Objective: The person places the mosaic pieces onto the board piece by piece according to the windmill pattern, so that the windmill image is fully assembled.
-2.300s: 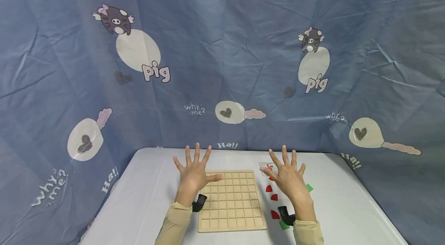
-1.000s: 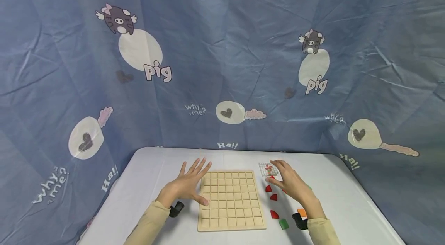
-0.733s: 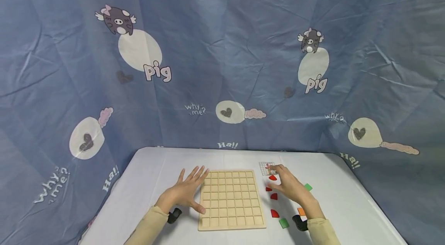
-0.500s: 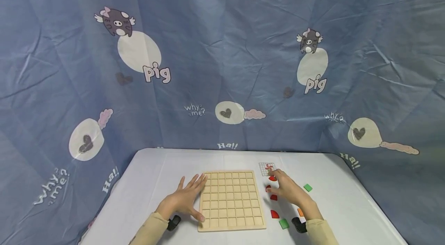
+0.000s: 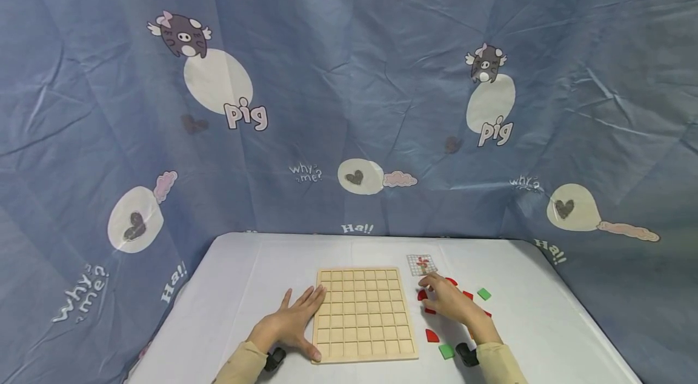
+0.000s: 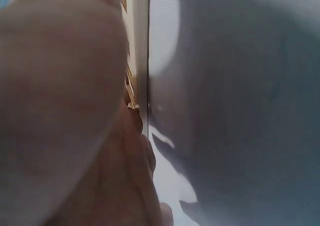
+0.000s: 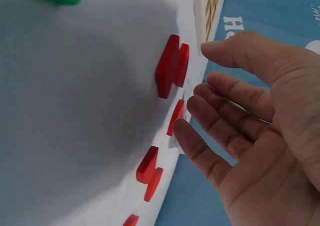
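A square wooden board (image 5: 362, 315) with a grid of shallow cells lies on the white table. Along its left side my left hand (image 5: 289, 324) rests with fingers spread, fingertips and thumb at the board's edge. That hand also fills the left of the left wrist view, close to the board's rim (image 6: 142, 45). My right hand (image 5: 449, 300) hovers over several red pieces, nearest a red quarter-circle piece (image 5: 422, 295). In the right wrist view its loosely bent fingers hold nothing, apart from a red piece (image 7: 167, 66). Some pieces are partly hidden beneath this hand.
A small gridded picture card (image 5: 422, 264) with a red flower-like design lies behind the right hand. Another red quarter-circle (image 5: 432, 335) and a green square (image 5: 446, 351) lie right of the board. A second green square (image 5: 483, 294) is farther right. A patterned blue cloth (image 5: 349, 99) hangs behind the table.
Both hands have come down from raised, spread poses. The left has moved to the board's left edge, and the right has lowered over the red pieces with its fingers bent more.
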Motion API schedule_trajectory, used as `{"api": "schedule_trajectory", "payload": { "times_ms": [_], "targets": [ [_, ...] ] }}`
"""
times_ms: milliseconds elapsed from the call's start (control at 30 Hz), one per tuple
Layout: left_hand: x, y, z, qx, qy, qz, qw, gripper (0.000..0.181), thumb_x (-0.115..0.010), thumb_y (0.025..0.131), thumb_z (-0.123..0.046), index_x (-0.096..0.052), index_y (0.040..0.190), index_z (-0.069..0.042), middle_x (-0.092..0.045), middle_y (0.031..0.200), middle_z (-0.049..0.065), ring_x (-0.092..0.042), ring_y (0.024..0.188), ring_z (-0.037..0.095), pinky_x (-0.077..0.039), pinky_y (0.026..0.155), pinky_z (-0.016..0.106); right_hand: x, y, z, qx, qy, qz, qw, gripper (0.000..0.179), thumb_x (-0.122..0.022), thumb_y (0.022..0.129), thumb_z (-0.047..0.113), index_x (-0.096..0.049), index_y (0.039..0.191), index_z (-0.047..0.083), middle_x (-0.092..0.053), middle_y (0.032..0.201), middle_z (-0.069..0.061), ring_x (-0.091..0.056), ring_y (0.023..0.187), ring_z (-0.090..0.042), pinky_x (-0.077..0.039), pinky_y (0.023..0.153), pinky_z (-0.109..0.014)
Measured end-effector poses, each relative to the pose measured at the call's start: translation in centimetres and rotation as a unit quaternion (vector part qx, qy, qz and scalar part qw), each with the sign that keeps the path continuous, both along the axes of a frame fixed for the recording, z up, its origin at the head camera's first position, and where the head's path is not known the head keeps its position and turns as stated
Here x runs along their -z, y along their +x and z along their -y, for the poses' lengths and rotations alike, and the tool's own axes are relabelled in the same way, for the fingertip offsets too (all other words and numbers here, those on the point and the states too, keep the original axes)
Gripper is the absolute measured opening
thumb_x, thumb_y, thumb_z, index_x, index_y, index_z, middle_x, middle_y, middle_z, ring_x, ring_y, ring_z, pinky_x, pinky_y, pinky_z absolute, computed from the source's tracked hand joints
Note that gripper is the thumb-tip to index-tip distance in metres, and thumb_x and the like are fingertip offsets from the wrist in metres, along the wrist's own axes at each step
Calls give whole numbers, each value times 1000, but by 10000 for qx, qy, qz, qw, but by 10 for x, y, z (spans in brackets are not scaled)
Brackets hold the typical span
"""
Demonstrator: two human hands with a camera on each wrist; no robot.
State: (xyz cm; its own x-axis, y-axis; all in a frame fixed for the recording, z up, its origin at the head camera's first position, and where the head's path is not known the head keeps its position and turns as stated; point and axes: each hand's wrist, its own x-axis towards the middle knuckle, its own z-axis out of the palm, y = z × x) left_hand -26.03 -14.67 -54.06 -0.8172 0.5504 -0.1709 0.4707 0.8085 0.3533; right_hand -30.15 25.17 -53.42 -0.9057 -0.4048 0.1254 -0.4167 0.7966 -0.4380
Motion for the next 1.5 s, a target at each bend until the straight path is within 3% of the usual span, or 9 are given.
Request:
{"api": "schedule_trajectory", "payload": {
  "times_ms": [533,833,1300,1500],
  "targets": [
    [1,0,0,-89,-51,44,9999,139,-79,50,-67,-11,155,-7,-9,163,11,-9,150,32,3,116,66,10,-1,3,518,74,274,9983,23,-74,82,9,-67,104,9,-57,99,1,-51,88,-13,-52,81,-37],
    [3,0,0,-70,-64,58,9999,139,-78,50,-68,-11,155,-5,-8,163,13,-8,150,33,3,116,66,14,-3,3,556,74,111,9984,19,-71,81,0,-70,98,7,-59,96,0,-56,88,-13,-54,82,-39],
    [3,1,0,-123,-166,3,9998,140,-78,51,-69,-10,155,-4,-8,163,14,-10,150,33,0,117,65,14,-4,3,580,51,-139,9982,13,-74,81,4,-71,93,10,-60,87,3,-53,78,-7,-51,68,-27],
    [0,1,1,-85,-117,25,9999,139,-78,52,-68,-9,155,-4,-8,163,15,-10,150,33,-1,116,66,12,-4,4,519,-7,-385,9979,13,-75,81,7,-70,93,10,-62,91,4,-55,79,-7,-52,69,-26]
  ]
}}
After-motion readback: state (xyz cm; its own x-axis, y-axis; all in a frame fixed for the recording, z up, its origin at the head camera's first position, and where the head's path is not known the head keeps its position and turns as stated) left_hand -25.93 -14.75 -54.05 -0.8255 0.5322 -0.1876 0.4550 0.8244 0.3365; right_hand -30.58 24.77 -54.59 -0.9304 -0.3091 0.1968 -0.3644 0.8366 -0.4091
